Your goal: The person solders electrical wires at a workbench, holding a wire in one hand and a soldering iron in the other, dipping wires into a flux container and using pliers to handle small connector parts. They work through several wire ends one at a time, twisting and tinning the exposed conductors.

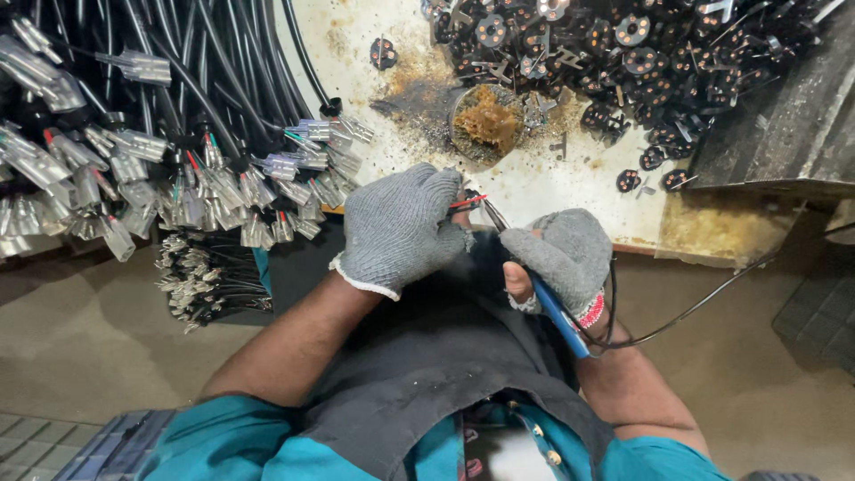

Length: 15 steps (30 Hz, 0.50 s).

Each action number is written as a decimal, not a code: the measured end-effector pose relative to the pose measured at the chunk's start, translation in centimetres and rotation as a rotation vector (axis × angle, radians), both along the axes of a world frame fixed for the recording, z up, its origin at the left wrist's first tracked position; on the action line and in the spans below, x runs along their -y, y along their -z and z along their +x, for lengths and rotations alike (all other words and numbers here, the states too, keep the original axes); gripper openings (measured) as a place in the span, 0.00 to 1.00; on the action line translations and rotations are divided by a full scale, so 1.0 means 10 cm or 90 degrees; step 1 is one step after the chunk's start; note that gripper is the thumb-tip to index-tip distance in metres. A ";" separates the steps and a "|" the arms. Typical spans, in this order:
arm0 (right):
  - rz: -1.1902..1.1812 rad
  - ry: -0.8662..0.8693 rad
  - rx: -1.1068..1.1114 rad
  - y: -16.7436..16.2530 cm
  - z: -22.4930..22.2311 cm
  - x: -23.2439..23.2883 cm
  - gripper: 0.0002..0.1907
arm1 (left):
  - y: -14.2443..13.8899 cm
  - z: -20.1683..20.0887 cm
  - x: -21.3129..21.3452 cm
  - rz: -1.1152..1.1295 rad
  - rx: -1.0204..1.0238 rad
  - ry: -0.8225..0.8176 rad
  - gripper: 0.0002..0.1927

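No packages, labels, signs or screens are visible anywhere here, not on the workbench point(570, 191) and not at its edges or corners.

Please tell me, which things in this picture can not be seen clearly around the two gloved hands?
- Head view: the part held by the left hand is hidden by its glove; only a red wire sticks out.
- The soldering iron tip is too small to show contact.
- The black cables are cut off by the top edge.
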State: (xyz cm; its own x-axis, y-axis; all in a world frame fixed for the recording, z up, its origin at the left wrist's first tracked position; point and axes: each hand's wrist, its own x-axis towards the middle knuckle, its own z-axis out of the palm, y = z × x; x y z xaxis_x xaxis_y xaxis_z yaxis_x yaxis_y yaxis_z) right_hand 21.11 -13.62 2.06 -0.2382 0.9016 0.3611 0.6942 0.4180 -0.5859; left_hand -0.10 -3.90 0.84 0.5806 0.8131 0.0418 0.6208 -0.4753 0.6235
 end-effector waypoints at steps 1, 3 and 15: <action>-0.007 -0.004 0.002 0.00 0.00 0.01 0.12 | 0.00 0.01 0.00 0.006 -0.008 -0.004 0.12; -0.019 -0.014 0.006 -0.01 0.01 0.02 0.12 | 0.01 0.01 0.00 0.007 0.005 0.002 0.13; -0.100 -0.056 -0.021 0.02 -0.03 0.03 0.05 | 0.03 0.01 0.00 0.009 0.024 -0.006 0.13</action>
